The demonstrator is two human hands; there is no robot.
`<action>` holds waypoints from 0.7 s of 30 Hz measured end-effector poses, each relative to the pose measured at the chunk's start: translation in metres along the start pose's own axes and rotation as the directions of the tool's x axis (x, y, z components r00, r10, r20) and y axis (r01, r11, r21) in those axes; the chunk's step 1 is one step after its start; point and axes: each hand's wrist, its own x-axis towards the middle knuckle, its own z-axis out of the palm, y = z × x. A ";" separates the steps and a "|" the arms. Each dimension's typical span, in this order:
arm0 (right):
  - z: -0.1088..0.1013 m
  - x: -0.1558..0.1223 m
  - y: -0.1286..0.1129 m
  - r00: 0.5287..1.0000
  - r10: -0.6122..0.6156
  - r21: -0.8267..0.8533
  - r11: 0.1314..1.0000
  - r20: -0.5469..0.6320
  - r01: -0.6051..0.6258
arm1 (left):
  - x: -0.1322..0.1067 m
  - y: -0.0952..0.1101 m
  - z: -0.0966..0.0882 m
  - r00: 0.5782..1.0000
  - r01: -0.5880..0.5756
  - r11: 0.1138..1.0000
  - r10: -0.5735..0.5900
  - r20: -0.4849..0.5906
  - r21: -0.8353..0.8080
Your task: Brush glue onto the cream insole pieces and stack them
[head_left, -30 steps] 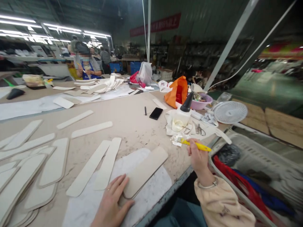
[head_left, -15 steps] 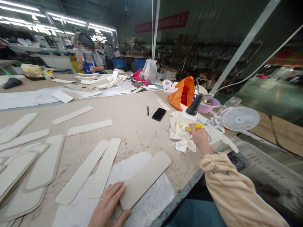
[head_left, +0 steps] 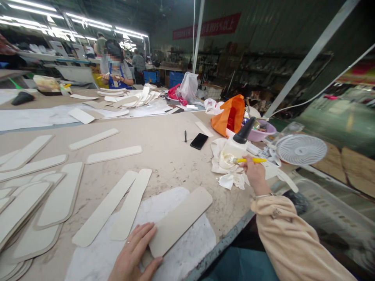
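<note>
My right hand (head_left: 254, 173) grips a yellow-handled brush (head_left: 251, 160), its fingers closed around the handle. The brush head reaches into the cut-out side of a translucent plastic jug (head_left: 234, 149) with a black grip, which rests on a crumpled white cloth (head_left: 216, 156). At the near edge of the table, my left hand (head_left: 136, 249) lies with its fingers stretched out, touching the end of a flat, round-cornered beige strip (head_left: 181, 220). That strip lies on a stained white sheet (head_left: 202, 234). Left of it, two narrower pale strips (head_left: 107, 208) overlap at their far ends.
Piles of pale panels (head_left: 23, 207) cover the table's left side. A black phone (head_left: 199, 141) and a small dark tool (head_left: 185, 136) lie mid-table. An orange bag (head_left: 227, 115), a lilac basin (head_left: 260, 132) and a white fan (head_left: 301, 150) stand right. A person (head_left: 116, 72) sits opposite.
My right hand has shifted right with the brush, and more of its handle and bristle end shows. The left hand stays at the beige strip. The camera view has shifted slightly.
</note>
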 end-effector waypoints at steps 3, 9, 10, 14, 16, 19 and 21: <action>-0.004 -0.009 -0.003 0.997 0.050 0.020 0.998 0.058 -0.052 | 0.000 -0.001 0.001 1.000 0.006 1.000 -0.006 -0.003 -0.016; -0.025 -0.035 -0.021 0.993 0.116 0.147 0.983 -0.006 -0.114 | -0.002 0.005 -0.003 0.995 0.090 0.992 -0.085 0.057 -0.086; -0.029 -0.043 -0.026 0.990 0.134 0.246 0.962 -0.037 -0.121 | -0.002 0.007 -0.004 0.992 0.105 0.990 -0.097 0.074 -0.099; -0.036 -0.098 -0.058 0.985 0.161 0.623 0.766 0.053 -0.159 | 0.001 0.012 -0.008 0.979 0.168 0.976 -0.149 0.135 -0.141; -0.033 -0.137 -0.078 0.969 0.156 0.662 0.708 0.192 -0.245 | 0.002 0.013 -0.008 0.975 0.188 0.970 -0.166 0.145 -0.156; -0.019 -0.194 -0.105 0.870 -0.005 0.620 0.703 0.493 -0.348 | 0.001 0.014 -0.008 0.973 0.200 0.966 -0.176 0.146 -0.163; -0.007 -0.222 -0.118 0.785 -0.147 0.606 0.724 0.601 -0.329 | 0.001 0.014 -0.007 0.973 0.201 0.966 -0.178 0.146 -0.165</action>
